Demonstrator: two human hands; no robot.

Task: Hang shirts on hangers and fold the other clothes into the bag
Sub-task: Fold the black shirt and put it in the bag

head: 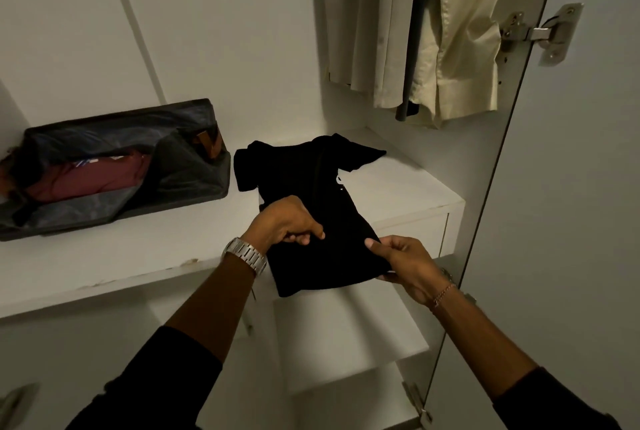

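A black t-shirt [304, 187] lies lengthwise on the white shelf [138, 256], folded narrow, its sleeves at the far end and its hem hanging over the front edge. My left hand [287, 221] pinches the shirt's left edge near the hem. My right hand [401, 263] pinches the hem's right corner, thumb on top. To the left on the same shelf stands an open dark grey bag [187, 169] holding a folded maroon garment [90, 176]. Cream and white shirts [450, 31] hang in the compartment above right.
An open wardrobe door [571, 187] with metal hinges [540, 34] stands close on the right. Lower white shelves [346, 332] sit below the shirt. A drawer front [412, 228] lies under the shelf's right end. A metal handle [17, 402] shows at bottom left.
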